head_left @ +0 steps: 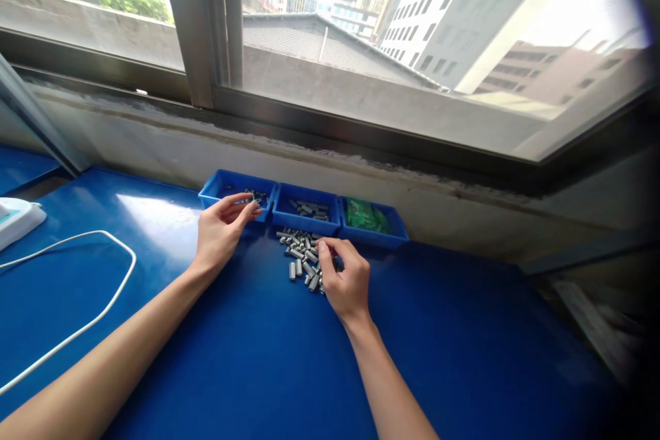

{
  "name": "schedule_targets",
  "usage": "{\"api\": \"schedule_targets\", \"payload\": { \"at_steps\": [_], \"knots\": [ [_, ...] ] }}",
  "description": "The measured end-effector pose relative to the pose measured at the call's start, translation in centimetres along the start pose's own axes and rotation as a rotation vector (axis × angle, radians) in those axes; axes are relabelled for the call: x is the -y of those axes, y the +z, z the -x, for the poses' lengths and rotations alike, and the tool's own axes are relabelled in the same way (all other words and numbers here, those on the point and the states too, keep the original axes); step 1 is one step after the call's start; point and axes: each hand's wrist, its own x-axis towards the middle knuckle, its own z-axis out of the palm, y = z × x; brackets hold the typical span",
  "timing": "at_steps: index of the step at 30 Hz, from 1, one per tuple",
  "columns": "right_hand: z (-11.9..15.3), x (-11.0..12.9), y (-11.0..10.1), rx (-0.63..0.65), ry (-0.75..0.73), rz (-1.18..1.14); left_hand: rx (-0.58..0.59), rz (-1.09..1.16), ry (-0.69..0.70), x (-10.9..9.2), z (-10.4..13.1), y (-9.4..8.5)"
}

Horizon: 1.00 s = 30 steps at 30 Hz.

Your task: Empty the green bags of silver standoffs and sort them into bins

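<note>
My left hand is over the near edge of the left blue bin, which holds small screws. Its thumb and forefinger come together in a pinch; whatever is between them is too small to make out. Below the middle bin, a loose pile of silver hexagonal metal standoffs lies on the blue table. At the pile's right side is my right hand, with thumb and forefinger pinched on a metal standoff, mostly hidden by the fingertips. The hand covers part of the pile.
More standoffs lie inside the middle bin. Green circuit boards fill the right bin. The bins stand in a row by the wall under a window. A white cable curves across the table near a white device.
</note>
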Motion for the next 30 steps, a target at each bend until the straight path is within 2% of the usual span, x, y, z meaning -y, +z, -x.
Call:
{"api": "schedule_targets", "payload": {
  "at_steps": [3, 5, 7, 10, 12, 14, 16, 19, 25, 30],
  "knots": [
    [0.0, 0.1, 0.1, 0.003, -0.009, -0.002, 0.036, -0.093, 0.065, 0.3, 0.6, 0.3],
    [0.0, 0.0, 0.1, 0.008, -0.014, -0.006, 0.093, -0.220, 0.160, 0.5, 1.0, 0.4],
    [0.1, 0.0, 0.1, 0.011, -0.020, -0.010, 0.204, -0.381, 0.310, 0.7, 1.4, 0.5],
    [0.1, 0.0, 0.1, 0.004, -0.014, -0.006, 0.431, -0.599, 0.523, 1.1, 1.7, 0.7],
    [0.1, 0.0, 0.1, -0.007, -0.003, 0.000, 0.555, -0.688, 0.602, 1.4, 1.8, 0.8],
    [0.1, 0.1, 0.1, -0.008, -0.005, 0.006, 0.623, -0.736, 0.646, 1.7, 1.7, 0.8],
    [0.1, 0.2, 0.1, -0.003, -0.019, 0.010, 0.642, -0.745, 0.660, 2.0, 1.6, 0.7],
    [0.0, 0.4, 0.1, -0.002, -0.037, 0.020, 0.607, -0.722, 0.641, 2.3, 1.3, 0.6],
    [-0.1, 0.5, 0.2, 0.010, -0.049, 0.039, 0.519, -0.693, 0.492, 2.0, 1.1, 0.5],
    [-0.1, 0.5, 0.2, 0.030, -0.045, 0.056, 0.516, -0.642, 0.425, 1.7, 1.0, 0.4]
  ]
}}
